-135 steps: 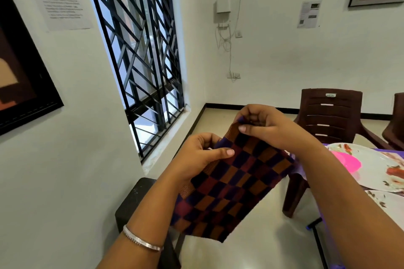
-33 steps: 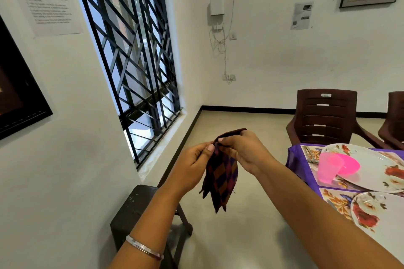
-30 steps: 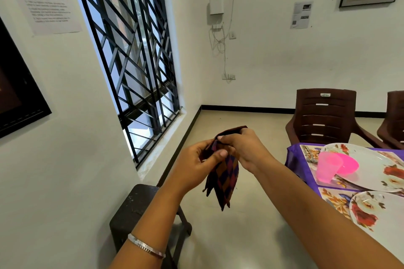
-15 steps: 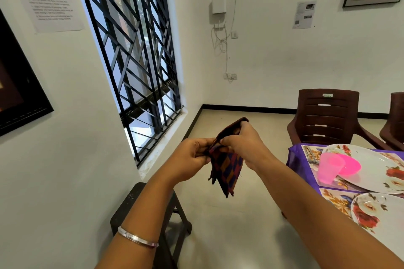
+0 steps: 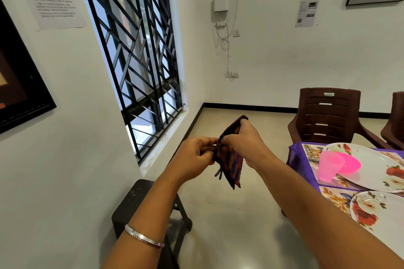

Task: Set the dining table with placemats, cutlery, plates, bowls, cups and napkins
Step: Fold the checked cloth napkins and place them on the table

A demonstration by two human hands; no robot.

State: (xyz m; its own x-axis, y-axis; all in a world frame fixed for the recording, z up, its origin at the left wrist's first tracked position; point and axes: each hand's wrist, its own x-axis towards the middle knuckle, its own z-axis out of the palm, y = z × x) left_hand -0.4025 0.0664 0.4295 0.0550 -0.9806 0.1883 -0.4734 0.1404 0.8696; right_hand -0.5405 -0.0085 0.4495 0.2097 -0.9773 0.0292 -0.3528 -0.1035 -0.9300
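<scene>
Pinching one checked napkin (image 5: 229, 160) between left hand (image 5: 194, 157) and right hand (image 5: 242, 141); two plates (image 5: 371, 166) nearby.

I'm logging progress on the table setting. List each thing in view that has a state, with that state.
checked napkin: folded, hanging in the air, held by both hands
left hand: pinches the napkin's edge
right hand: grips the napkin's top
pink cup: upright on the table
pink bowl: on the large plate
large plate: laid on a floral placemat
brown chair: nobody seated
</scene>
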